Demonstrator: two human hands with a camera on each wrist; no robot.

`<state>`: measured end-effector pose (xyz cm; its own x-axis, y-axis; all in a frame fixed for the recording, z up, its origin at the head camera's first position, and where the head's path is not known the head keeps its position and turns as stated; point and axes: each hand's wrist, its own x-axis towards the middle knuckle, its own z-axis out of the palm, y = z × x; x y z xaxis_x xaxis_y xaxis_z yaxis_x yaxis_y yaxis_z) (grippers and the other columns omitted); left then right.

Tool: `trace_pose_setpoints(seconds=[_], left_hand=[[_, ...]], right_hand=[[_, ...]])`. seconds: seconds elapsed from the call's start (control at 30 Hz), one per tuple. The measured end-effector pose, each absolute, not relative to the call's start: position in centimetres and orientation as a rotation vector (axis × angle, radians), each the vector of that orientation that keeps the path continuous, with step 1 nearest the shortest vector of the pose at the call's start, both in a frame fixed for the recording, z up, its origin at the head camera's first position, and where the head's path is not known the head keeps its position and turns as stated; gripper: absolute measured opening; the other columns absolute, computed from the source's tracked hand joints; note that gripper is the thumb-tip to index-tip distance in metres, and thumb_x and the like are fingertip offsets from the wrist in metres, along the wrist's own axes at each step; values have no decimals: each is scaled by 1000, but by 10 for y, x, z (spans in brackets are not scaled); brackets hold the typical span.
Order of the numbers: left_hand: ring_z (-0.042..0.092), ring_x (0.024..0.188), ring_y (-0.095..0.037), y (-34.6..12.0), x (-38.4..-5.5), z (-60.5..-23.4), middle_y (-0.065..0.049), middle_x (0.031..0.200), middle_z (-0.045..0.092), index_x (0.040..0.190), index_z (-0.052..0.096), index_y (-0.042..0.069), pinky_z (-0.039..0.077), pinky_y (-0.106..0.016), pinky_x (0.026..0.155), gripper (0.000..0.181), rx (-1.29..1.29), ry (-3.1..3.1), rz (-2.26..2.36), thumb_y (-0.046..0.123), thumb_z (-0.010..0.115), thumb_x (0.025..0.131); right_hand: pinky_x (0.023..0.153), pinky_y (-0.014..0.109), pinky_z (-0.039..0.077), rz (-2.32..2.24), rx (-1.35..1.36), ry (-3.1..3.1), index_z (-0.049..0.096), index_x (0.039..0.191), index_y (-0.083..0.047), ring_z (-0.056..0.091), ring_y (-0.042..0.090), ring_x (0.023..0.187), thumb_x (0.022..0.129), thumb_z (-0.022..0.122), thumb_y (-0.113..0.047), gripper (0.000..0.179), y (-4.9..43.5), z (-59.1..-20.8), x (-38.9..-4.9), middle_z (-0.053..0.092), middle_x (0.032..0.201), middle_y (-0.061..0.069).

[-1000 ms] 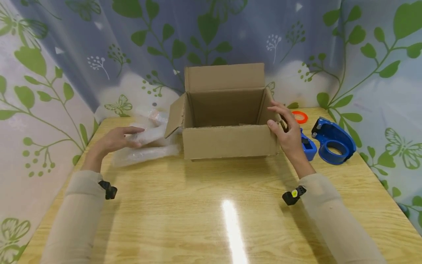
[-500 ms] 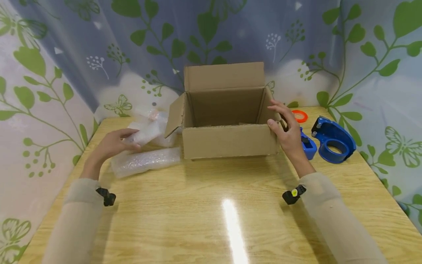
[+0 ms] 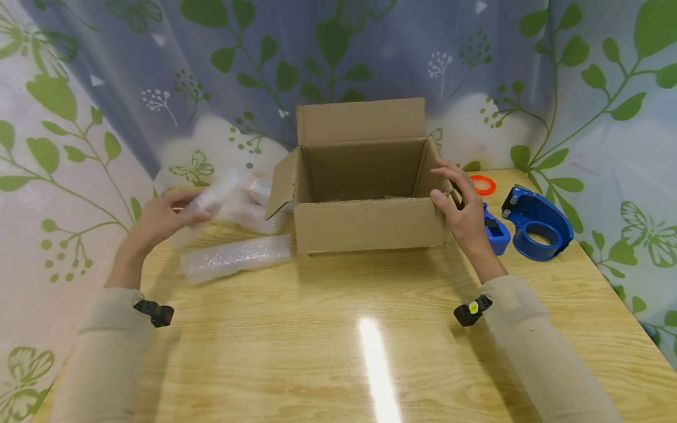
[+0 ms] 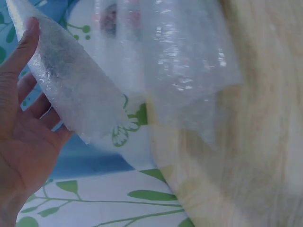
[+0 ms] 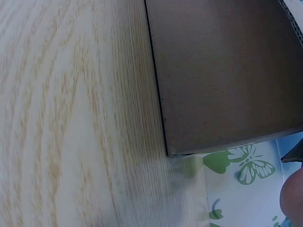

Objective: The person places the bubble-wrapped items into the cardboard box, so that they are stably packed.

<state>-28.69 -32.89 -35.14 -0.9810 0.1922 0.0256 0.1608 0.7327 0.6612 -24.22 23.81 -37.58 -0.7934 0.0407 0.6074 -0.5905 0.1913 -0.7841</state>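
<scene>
My left hand point(image 3: 158, 220) pinches a bubble-wrapped package point(image 3: 214, 192) between thumb and fingers, lifted at the table's left side. In the left wrist view the package point(image 4: 71, 85) slants down from the thumb; its contents are blurred by the wrap. Beside it on the table lie other bubble-wrapped bundles point(image 3: 248, 214), and nearer me a long bubble-wrapped roll point(image 3: 238, 257). An open cardboard box point(image 3: 370, 226) stands in the middle with its back and left flaps spread. My right hand point(image 3: 465, 214) grips its front right corner, thumb on the front wall. The right wrist view shows mostly the box's front point(image 5: 227, 75).
Right of the box stand a small blue tape dispenser point(image 3: 496, 235) and a larger blue tape dispenser point(image 3: 539, 226). An orange tape roll point(image 3: 483, 184) lies behind them. Patterned curtains point(image 3: 370, 53) enclose the wooden table point(image 3: 296, 335) at the back and sides.
My left hand has picked a package out of the bundles and moved it left and back. The long roll became uncovered in front. My right hand has stayed on the box.
</scene>
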Motion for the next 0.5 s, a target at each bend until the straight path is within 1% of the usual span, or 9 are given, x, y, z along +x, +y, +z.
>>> trace_pose_setpoints(seconds=[0.03,0.1,0.2,0.3,0.37,0.43,0.5], left_hand=[[50,133,-40,-328,-286,-348,-16,153,50,155,50,14,44,-64,102,76,280,2886,1100,50,77,93],[50,132,-41,-326,-286,-342,-18,154,49,156,49,13,45,-62,100,78,258,2899,1106,52,75,93],[53,127,-37,-320,-287,-332,-17,153,50,155,50,12,48,-52,94,78,259,2933,1101,53,74,93],[56,121,-29,-313,-290,-324,-15,151,54,155,52,17,49,-37,87,75,278,2975,1095,54,74,93],[58,115,-24,-307,-292,-318,-13,149,56,153,54,21,48,-29,81,73,291,2998,1096,55,75,92],[59,109,-20,-300,-293,-312,-11,148,58,152,56,25,47,-25,77,70,303,3018,1100,56,75,91],[59,106,-18,-292,-294,-306,-9,149,58,150,57,28,47,-24,76,70,312,3029,1104,57,76,90]], right_hand=[[124,40,29,1644,511,-1969,59,134,10,38,21,150,97,61,-3,39,238,-376,-242,47,156,21],[124,39,29,1643,509,-1972,60,134,9,37,21,150,97,61,-4,39,238,-376,-242,47,156,21],[125,39,29,1650,507,-1969,60,134,7,37,21,150,97,62,-5,39,240,-379,-243,48,156,18],[125,40,29,1656,500,-1969,62,136,3,36,20,151,98,63,-8,40,244,-387,-250,49,157,12],[125,40,28,1657,497,-1968,63,136,0,36,19,151,98,64,-9,40,247,-393,-255,49,157,8],[125,39,28,1658,498,-1965,64,137,-3,36,18,151,98,65,-10,40,250,-399,-261,49,158,5],[125,38,28,1658,507,-1956,64,137,-4,36,18,151,97,66,-10,40,252,-402,-264,50,157,4]])
